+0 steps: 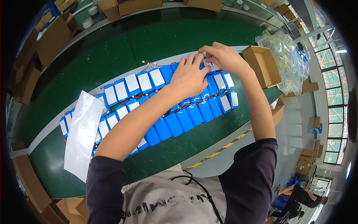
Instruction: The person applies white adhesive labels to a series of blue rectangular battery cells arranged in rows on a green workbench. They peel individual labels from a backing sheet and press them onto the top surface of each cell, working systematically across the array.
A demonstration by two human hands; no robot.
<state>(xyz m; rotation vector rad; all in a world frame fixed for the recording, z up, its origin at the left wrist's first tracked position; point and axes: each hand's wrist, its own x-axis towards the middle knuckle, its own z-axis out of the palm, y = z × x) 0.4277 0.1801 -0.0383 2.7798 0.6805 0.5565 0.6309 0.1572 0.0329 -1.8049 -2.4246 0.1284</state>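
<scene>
Two rows of blue shrink-wrapped battery packs (173,124) with thin red and black wires lie on the green table. Many packs carry a white rectangular pad (157,77) on top. My left hand (189,75) lies over packs in the far row, fingers apart and bent down onto them. Just right of it, my right hand (223,58) has its fingers curled together over a pack with a white patch (214,67). Whatever is between those fingertips is hidden. A glossy white sheet (84,134) lies across the packs at the left end, beside my left forearm.
The green table (112,56) has a pale strip behind the packs. An open cardboard box (263,66) stands at the right end, with clear plastic bags (285,59) beyond. More cardboard boxes (56,41) line the far left. A person (304,198) is at the lower right.
</scene>
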